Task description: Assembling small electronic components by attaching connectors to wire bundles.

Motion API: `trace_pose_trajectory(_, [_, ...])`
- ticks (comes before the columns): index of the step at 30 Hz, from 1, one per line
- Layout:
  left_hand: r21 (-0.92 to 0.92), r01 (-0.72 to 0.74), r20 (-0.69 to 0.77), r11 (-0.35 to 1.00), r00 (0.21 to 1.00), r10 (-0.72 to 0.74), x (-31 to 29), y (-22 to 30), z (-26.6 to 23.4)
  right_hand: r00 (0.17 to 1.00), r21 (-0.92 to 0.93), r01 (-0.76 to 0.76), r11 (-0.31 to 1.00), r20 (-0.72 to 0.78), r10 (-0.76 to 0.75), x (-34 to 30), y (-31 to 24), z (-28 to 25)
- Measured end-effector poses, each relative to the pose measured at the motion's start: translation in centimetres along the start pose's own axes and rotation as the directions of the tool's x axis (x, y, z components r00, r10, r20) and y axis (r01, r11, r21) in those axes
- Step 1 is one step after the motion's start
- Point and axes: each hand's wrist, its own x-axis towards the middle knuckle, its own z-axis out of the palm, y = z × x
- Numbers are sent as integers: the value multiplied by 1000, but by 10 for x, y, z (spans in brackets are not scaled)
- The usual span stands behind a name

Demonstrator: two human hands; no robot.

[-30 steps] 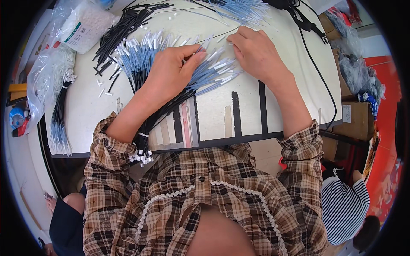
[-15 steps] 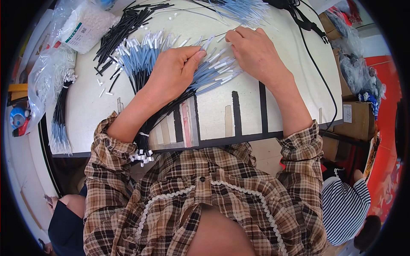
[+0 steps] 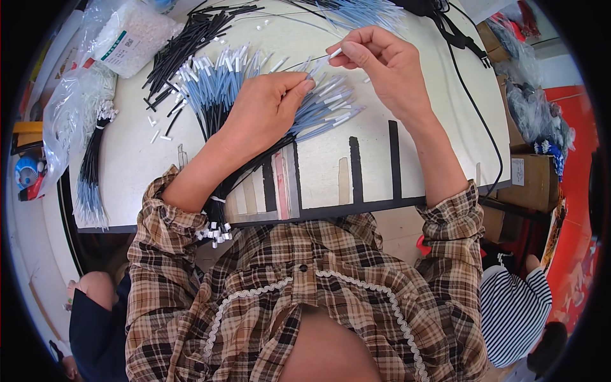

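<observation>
A thick bundle of black wires with blue-grey sleeves and white ends (image 3: 219, 86) fans out across the table. My left hand (image 3: 267, 108) lies over it, thumb and forefinger pinched on a thin pale wire end at the bundle's upper right. Just beyond, my right hand (image 3: 388, 70) is raised off the table. Its thumb and forefinger grip a small white tube (image 3: 336, 53), close to the pale strands. A white tie (image 3: 217, 199) binds the bundle's lower part near the table edge, where white connectors (image 3: 219, 234) hang over. My left forearm hides part of the wires.
At the left lie a second tied wire bundle (image 3: 92, 165) and a clear bag of small white pieces (image 3: 133, 41). Loose white tubes (image 3: 154, 136) are scattered nearby. Black wires (image 3: 184, 48) lie behind, more blue ones (image 3: 366, 14) farther back. A black cable (image 3: 468, 105) curves along the right.
My right hand has lifted and turned, its fingers opening out, and now shows a white tube in its pinch. My left hand has shifted slightly right, still pinching.
</observation>
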Motion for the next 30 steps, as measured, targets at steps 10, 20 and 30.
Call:
trace_pose_trajectory(10, [-71, -34, -49, 997, 998, 31, -1, 3, 3, 997, 99, -71, 993, 4, 71, 0, 0, 2])
trace_pose_trajectory(20, [-53, -14, -30, 998, 999, 12, -1, 6, 0, 984, 122, -178, 976, 8, 178, 0, -1, -2])
trace_pose_trajectory(30, [-53, -24, -34, 998, 999, 22, -2, 5, 1, 994, 83, -110, 990, 14, 109, 0, 1, 0])
